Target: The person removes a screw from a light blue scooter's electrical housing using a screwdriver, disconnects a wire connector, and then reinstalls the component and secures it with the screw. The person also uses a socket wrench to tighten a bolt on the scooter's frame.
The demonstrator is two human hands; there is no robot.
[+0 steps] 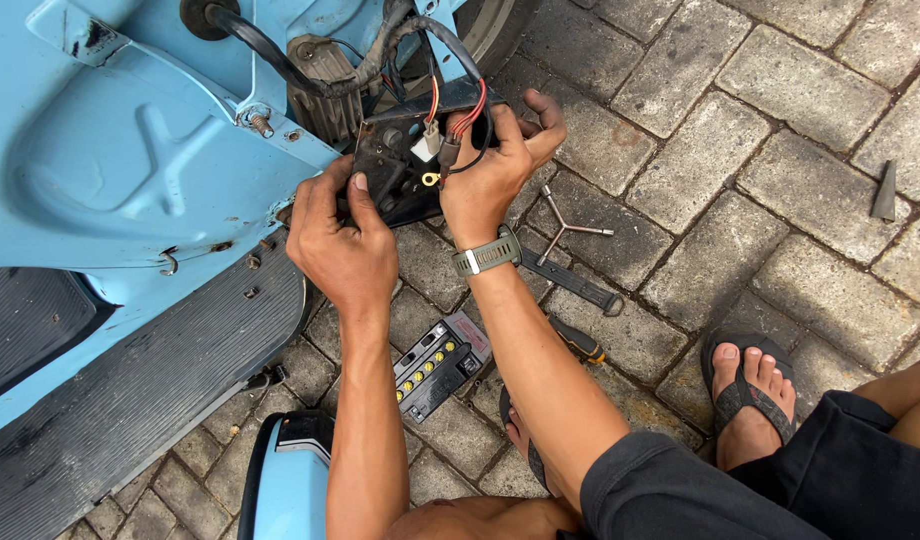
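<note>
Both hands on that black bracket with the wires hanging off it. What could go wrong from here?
1. The red and black wires run tight over the right hand; pulling the black bracket away may strain their connectors.
2. A bare ring terminal dangles beside the bracket; it might touch metal and short if live.
3. The battery and three-way wrench lie on the pavers near the feet, easy to kick or step on.
</note>
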